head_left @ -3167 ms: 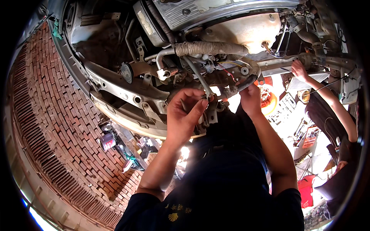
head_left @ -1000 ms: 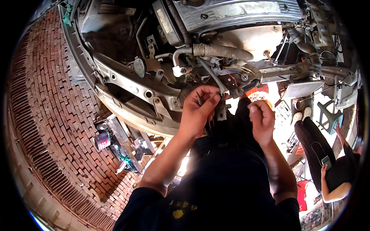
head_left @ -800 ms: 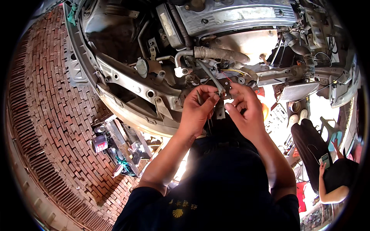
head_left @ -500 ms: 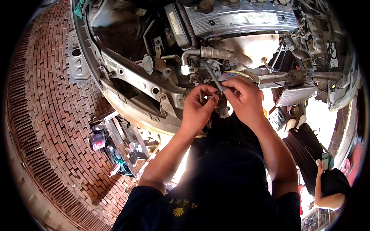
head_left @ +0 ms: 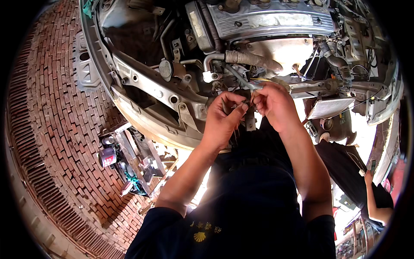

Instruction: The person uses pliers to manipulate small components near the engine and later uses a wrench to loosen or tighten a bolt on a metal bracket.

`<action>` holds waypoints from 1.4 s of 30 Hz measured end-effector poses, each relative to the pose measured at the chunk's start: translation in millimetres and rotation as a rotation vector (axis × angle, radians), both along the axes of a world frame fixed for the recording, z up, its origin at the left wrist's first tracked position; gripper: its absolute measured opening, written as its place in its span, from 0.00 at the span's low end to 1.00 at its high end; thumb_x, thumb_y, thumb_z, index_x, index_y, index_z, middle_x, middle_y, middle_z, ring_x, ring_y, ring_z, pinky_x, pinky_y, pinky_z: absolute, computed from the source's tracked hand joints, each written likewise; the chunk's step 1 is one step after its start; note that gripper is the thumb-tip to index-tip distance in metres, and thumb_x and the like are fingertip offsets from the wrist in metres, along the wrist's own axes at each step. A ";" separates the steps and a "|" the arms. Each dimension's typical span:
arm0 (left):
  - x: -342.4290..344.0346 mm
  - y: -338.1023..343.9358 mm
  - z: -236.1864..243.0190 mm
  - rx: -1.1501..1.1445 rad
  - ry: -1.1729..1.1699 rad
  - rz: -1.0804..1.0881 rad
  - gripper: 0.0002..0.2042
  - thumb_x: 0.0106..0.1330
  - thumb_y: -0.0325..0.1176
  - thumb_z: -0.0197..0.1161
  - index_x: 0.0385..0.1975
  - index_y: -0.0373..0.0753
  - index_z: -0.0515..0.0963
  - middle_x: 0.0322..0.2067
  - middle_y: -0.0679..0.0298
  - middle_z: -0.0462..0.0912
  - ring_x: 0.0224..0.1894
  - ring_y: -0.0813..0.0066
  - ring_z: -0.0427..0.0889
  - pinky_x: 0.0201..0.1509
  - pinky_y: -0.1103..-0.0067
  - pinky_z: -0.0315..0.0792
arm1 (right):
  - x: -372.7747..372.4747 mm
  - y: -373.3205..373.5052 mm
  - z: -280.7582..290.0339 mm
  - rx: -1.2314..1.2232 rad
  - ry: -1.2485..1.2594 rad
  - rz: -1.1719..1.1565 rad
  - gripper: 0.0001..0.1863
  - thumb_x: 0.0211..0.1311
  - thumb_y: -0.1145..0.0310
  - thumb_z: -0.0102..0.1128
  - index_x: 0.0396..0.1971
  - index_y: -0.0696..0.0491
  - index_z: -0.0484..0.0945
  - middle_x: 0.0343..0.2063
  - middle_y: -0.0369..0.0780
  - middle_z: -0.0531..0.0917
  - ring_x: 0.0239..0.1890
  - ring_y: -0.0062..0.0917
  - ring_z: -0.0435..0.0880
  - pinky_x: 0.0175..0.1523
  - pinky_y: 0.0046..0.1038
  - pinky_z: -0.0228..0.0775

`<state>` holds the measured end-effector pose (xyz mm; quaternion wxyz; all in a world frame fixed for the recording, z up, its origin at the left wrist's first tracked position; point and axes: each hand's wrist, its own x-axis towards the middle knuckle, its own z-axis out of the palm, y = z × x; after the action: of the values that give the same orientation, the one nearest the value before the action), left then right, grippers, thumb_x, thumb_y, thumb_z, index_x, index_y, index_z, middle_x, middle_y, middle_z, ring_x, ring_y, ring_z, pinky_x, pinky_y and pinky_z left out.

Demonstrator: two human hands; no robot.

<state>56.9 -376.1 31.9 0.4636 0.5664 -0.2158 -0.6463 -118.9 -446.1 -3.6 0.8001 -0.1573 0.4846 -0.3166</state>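
Observation:
My left hand (head_left: 224, 121) is closed in front of the engine bay, thumb and forefinger pinched together. A slim, dark, tool-like piece shows between its fingers and below it, but its kind is hidden. Close beside it, my right hand (head_left: 276, 108) pinches the end of a grey sheathed wiring cable (head_left: 236, 75), where thin copper-coloured wires (head_left: 252, 96) come out. The cable runs up and left into the engine bay, beneath a ribbed hose (head_left: 246, 58). Both sets of fingertips nearly meet over the car's front crossmember.
A silver engine cover (head_left: 276, 21) and heat shield (head_left: 286, 49) lie beyond my hands. The bare front frame (head_left: 146, 82) curves away left. A tool cart (head_left: 142, 155) stands on the brick floor (head_left: 64, 108). At right, another person (head_left: 345, 168) holds a phone.
My right hand has shifted slightly and its fingers have re-gripped, baring the copper-coloured wires at the cable's end. My left hand has barely moved. The other person's arm and phone have moved right.

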 end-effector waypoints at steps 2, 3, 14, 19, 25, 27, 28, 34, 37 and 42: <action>-0.4 -2.0 0.5 -0.013 0.031 0.021 0.06 0.72 0.24 0.67 0.45 0.37 0.79 0.26 0.74 0.77 0.21 0.90 0.68 0.25 0.86 0.63 | 0.6 -2.2 -5.0 0.085 -0.099 -0.056 0.08 0.67 0.69 0.63 0.33 0.59 0.84 0.25 0.39 0.84 0.23 0.22 0.79 0.29 0.25 0.69; 1.0 -2.6 0.5 -0.012 0.029 0.021 0.06 0.72 0.24 0.67 0.45 0.37 0.79 0.26 0.74 0.77 0.21 0.90 0.68 0.25 0.86 0.63 | 1.6 -4.5 -4.9 0.086 -0.101 -0.055 0.08 0.67 0.69 0.63 0.33 0.59 0.84 0.25 0.39 0.84 0.23 0.22 0.79 0.29 0.25 0.69; -1.3 -11.1 4.1 -0.108 -0.030 0.032 0.07 0.74 0.24 0.67 0.47 0.37 0.78 0.26 0.75 0.77 0.22 0.92 0.66 0.25 0.87 0.60 | 5.7 -3.6 34.8 -0.786 0.346 0.153 0.18 0.69 0.74 0.64 0.58 0.55 0.83 0.36 0.36 0.85 0.32 0.17 0.83 0.36 0.22 0.76; -1.8 -8.5 1.4 -0.157 -0.186 -0.030 0.09 0.74 0.24 0.67 0.50 0.36 0.79 0.27 0.75 0.78 0.24 0.94 0.66 0.27 0.88 0.59 | -1.8 -15.4 31.8 -1.111 0.598 0.308 0.15 0.69 0.77 0.67 0.54 0.53 0.86 0.36 0.38 0.86 0.35 0.17 0.86 0.41 0.22 0.78; -14.3 -13.7 2.6 -0.295 -0.567 0.055 0.13 0.70 0.24 0.70 0.52 0.34 0.79 0.28 0.75 0.80 0.24 0.94 0.67 0.30 0.90 0.60 | 2.1 -17.5 23.1 -0.589 0.270 0.100 0.12 0.78 0.68 0.62 0.51 0.59 0.86 0.34 0.35 0.87 0.38 0.17 0.87 0.44 0.23 0.81; -13.2 -14.0 2.4 -0.304 -0.597 0.093 0.13 0.69 0.24 0.71 0.51 0.34 0.80 0.27 0.75 0.80 0.24 0.94 0.68 0.30 0.89 0.61 | 1.6 -17.0 16.1 -0.543 0.217 0.069 0.12 0.78 0.68 0.62 0.51 0.59 0.86 0.34 0.35 0.87 0.37 0.17 0.86 0.43 0.22 0.80; -11.7 -13.7 3.7 -0.286 -0.673 0.037 0.12 0.67 0.24 0.71 0.49 0.34 0.81 0.25 0.76 0.79 0.24 0.93 0.69 0.29 0.89 0.62 | 1.2 -17.2 13.0 -0.498 0.167 0.036 0.12 0.78 0.68 0.63 0.51 0.59 0.86 0.33 0.36 0.87 0.37 0.17 0.86 0.42 0.21 0.79; -9.2 -17.7 3.3 -0.283 -0.753 -0.048 0.10 0.64 0.24 0.73 0.44 0.35 0.83 0.19 0.76 0.75 0.22 0.93 0.69 0.28 0.86 0.63 | 0.2 -21.7 7.7 -0.320 0.125 -0.022 0.12 0.74 0.67 0.67 0.47 0.60 0.85 0.32 0.35 0.86 0.33 0.18 0.84 0.39 0.22 0.77; -8.6 -19.2 5.5 -0.217 -0.667 -0.047 0.10 0.62 0.26 0.74 0.42 0.35 0.83 0.21 0.73 0.77 0.22 0.90 0.70 0.27 0.85 0.64 | -2.1 -28.9 5.0 -0.285 0.103 0.004 0.11 0.71 0.67 0.69 0.44 0.60 0.85 0.30 0.35 0.85 0.31 0.17 0.82 0.36 0.21 0.74; -6.7 -20.8 3.6 -0.204 -0.595 -0.063 0.09 0.66 0.24 0.73 0.43 0.34 0.83 0.19 0.77 0.74 0.22 0.94 0.68 0.27 0.88 0.62 | -2.5 -42.9 9.4 -0.264 0.120 0.033 0.11 0.68 0.67 0.70 0.42 0.60 0.85 0.28 0.35 0.84 0.28 0.16 0.79 0.33 0.21 0.69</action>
<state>50.2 -396.9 35.6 0.4142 0.6742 -0.4233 -0.4413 -121.3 -488.9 5.8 0.7471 -0.2877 0.4832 -0.3545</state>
